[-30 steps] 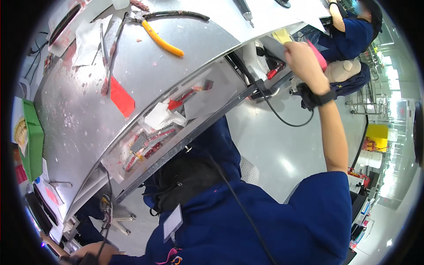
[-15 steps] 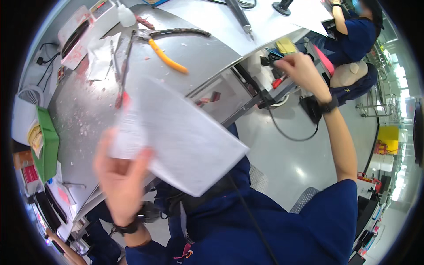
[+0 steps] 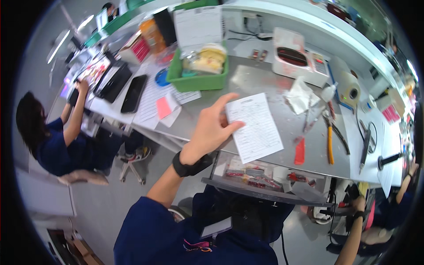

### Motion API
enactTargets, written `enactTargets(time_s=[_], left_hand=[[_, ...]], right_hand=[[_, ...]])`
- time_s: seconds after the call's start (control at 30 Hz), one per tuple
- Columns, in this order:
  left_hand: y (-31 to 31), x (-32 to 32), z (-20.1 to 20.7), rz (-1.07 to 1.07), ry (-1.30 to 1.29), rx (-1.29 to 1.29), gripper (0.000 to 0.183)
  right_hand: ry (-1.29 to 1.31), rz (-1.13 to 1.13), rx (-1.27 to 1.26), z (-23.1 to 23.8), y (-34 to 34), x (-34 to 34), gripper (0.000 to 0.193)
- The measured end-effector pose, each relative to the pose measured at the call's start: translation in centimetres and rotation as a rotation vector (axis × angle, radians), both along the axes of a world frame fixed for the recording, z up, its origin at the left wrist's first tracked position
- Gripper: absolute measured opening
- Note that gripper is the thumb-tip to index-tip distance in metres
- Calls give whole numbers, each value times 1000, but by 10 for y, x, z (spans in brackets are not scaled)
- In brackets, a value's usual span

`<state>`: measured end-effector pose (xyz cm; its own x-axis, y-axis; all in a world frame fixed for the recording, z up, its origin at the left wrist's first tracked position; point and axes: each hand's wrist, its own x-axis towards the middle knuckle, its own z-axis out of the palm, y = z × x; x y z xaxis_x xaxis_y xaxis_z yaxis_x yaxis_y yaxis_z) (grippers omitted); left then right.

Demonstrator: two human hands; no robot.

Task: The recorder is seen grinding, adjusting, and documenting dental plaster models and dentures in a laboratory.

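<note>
My left hand (image 3: 213, 126) is over the metal worktop (image 3: 251, 77), with thumb and fingers closed on the left edge of a white printed sheet (image 3: 256, 128). The sheet's small lines face up. Far to the lower right, my right hand (image 3: 358, 204) reaches down beside the table, next to a black object (image 3: 352, 192). Its fingers are small and partly hidden, so I cannot make out a grip. Right of the sheet lie a red strip (image 3: 300, 152) and pliers (image 3: 330, 141) with an orange handle showing.
An open drawer (image 3: 269, 194) with several small packets juts out under the table's front edge. A green bin (image 3: 198, 84), a stained white box (image 3: 291, 66) and crumpled tissue (image 3: 301, 95) stand or lie farther back. A phone (image 3: 134, 93) lies left; a co-worker (image 3: 57, 132) sits beyond.
My view has swung left. The sheet, blurred and tilted before with a large blank white face showing, now appears smaller with its printed side up in my left hand. My right hand remains low at the right.
</note>
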<state>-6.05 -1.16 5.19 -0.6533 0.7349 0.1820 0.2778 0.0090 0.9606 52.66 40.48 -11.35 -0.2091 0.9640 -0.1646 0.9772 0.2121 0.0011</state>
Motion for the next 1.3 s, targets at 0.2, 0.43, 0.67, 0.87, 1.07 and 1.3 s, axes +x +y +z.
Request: enactTargets(time_s=[0.2,0.43,0.67,0.87,1.07,1.3], left_hand=[[7,-20,-7,68,163,96,64],[-12,-27,-24,3,334,85,62],[-12,-26,-26,-105,449,43,58],[-12,-27,-28,-154,514,19,64],[-12,-30,-24,-137,728,-84,65],[-2,-30,-25,-178,733,-65,65]], right_hand=[[-187,49,168,-41,33,53,35],[469,-527,-163,10,5,-32,7],[1331,-843,-666,114,-99,-51,10],[1237,-127,-102,167,-183,-124,7],[1322,327,-331,203,-274,-348,12],[1229,699,-599,181,-276,-461,7]])
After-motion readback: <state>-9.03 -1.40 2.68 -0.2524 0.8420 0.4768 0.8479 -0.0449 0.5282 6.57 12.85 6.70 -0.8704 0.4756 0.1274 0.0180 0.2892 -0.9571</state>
